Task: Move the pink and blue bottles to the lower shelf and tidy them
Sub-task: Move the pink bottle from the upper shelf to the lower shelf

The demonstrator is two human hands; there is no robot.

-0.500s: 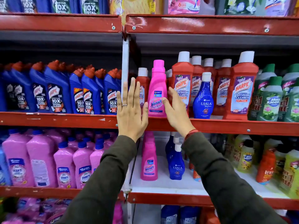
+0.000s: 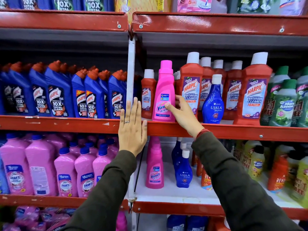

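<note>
On the red metal upper shelf (image 2: 216, 130), the tall pink plastic bottle (image 2: 164, 92) stands upright, long axis vertical. Your right hand (image 2: 182, 112) is nearer, fingers (image 2: 168, 106) curling around its label, not clenched. Your left hand (image 2: 132, 130) lies flat, released, just left.

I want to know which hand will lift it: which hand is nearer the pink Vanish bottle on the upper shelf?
Right. The right hand has its fingers on the pink Vanish bottle, thumb across the label. The left hand is flat and open to the bottle's left, at the shelf edge, not touching it.
</note>
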